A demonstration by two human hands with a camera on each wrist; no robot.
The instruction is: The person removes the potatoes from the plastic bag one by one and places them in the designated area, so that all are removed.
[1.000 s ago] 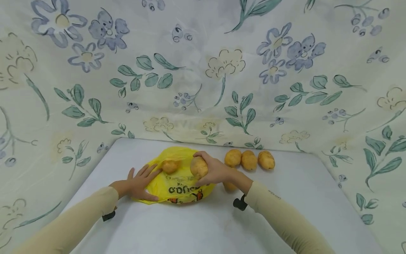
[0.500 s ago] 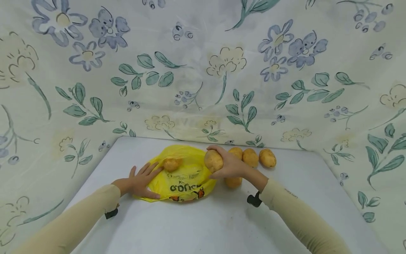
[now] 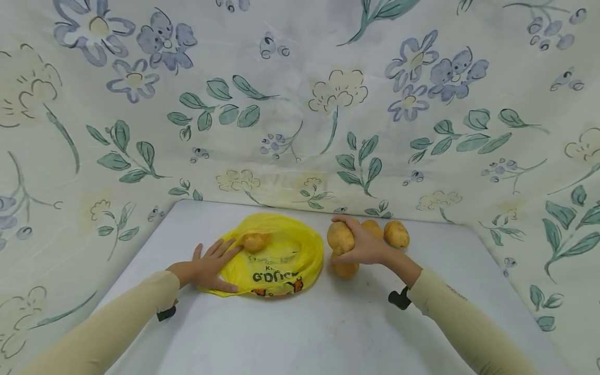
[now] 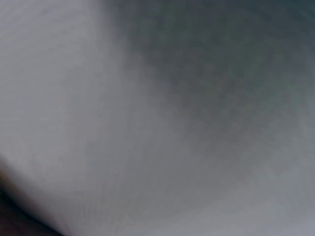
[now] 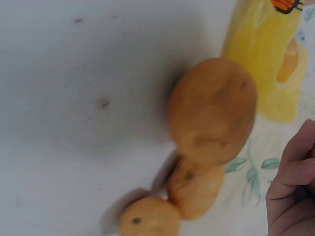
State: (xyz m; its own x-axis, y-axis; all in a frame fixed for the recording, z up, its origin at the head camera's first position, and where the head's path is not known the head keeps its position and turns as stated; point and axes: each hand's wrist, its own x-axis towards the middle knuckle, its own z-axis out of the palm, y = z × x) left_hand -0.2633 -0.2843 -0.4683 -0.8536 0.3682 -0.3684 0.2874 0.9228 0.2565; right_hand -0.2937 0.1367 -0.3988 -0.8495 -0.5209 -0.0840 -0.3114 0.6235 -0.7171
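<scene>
A yellow plastic bag (image 3: pixel 276 260) with dark lettering lies on the white table. My left hand (image 3: pixel 208 271) rests on its left edge, fingers spread and straight. One potato (image 3: pixel 256 241) shows at the upper left of the bag, near the left fingertips. To the right of the bag, my right hand (image 3: pixel 367 247) grips a potato (image 3: pixel 340 237) between thumb and fingers. Just in front of that one lies another potato (image 3: pixel 346 270). The right wrist view catches the curled fingers (image 5: pixel 290 172) at its right edge; the gripped potato is mostly hidden there.
Behind the right hand are a partly covered potato (image 3: pixel 372 229) and a fully visible potato (image 3: pixel 396 234). Floral sheeting (image 3: pixel 300 130) rises behind the table (image 3: pixel 319 333) and along both sides. The left wrist view is only a grey blur.
My right hand has carried the potato rightward from over the bag to beside the other potatoes. The left hand has stayed in place on the bag.
</scene>
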